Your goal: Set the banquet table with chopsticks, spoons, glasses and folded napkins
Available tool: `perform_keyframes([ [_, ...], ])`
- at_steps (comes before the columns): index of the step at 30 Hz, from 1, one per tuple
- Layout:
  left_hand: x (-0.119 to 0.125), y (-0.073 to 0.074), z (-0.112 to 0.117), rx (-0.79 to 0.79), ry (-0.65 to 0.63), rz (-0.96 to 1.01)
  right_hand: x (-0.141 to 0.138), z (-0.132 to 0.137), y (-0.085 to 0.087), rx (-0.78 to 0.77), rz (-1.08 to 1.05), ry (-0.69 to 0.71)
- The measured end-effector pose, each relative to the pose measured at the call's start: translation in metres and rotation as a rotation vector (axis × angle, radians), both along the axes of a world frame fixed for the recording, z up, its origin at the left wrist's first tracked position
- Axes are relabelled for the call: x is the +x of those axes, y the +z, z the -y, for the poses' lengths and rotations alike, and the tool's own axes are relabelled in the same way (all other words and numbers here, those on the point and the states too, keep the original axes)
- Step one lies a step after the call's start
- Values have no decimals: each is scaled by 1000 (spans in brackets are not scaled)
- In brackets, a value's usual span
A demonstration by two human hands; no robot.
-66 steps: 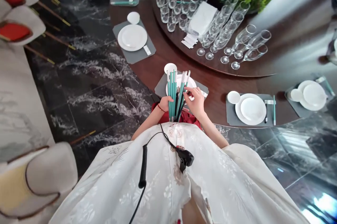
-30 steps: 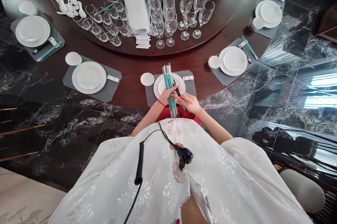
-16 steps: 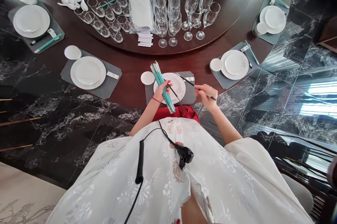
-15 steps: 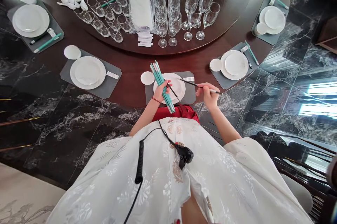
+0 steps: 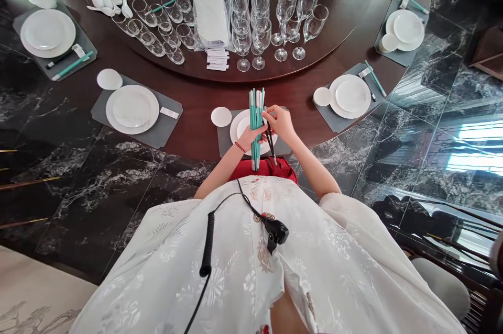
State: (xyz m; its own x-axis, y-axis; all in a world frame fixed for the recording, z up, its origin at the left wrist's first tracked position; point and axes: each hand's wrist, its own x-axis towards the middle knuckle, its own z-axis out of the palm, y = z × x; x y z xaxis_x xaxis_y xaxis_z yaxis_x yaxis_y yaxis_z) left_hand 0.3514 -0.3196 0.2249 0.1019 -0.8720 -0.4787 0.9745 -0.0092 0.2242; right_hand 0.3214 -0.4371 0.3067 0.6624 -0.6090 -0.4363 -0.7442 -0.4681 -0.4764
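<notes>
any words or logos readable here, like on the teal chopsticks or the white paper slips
No readable text in this view.
Teal chopsticks: no lettering visible.
White paper slips: too small to tell if anything is printed.
White card on the grey mat: too small to tell if anything is printed.
Black clip on the cable: any marking too small to read.

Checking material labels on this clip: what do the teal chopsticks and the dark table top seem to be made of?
The teal chopsticks look like glossy plastic or lacquer, going by their even sheen. The table top looks like polished dark wood, reddish-brown and reflective.
</notes>
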Motion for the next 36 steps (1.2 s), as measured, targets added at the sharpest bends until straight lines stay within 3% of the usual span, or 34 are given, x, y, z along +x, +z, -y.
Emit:
perform_keyframes([
  [6,1,2,2,-7,7,13,-20,9,-1,-147,-7,196],
  [10,3,0,4,-68,-59,-59,-38,28,9,-264,58,533],
  [14,0,-3,3,-153,-153,-124,-59,49,12,-265,124,816],
  [21,-12,-2,4,-162,-339,-110,-91,63,-4,-183,213,934],
  [23,-13,-4,3,-154,-363,-94,-105,66,-11,-173,214,893],
  [25,-13,-8,1,-136,-374,-80,-123,72,-22,-197,140,746],
  [30,-5,-21,-13,35,-334,-130,-169,91,-68,-202,-481,215],
  [33,-1,-26,-24,120,-204,-201,-182,97,-99,-115,-792,111],
  [36,-1,-29,-33,167,-124,-250,-185,99,-121,-89,-881,87],
])
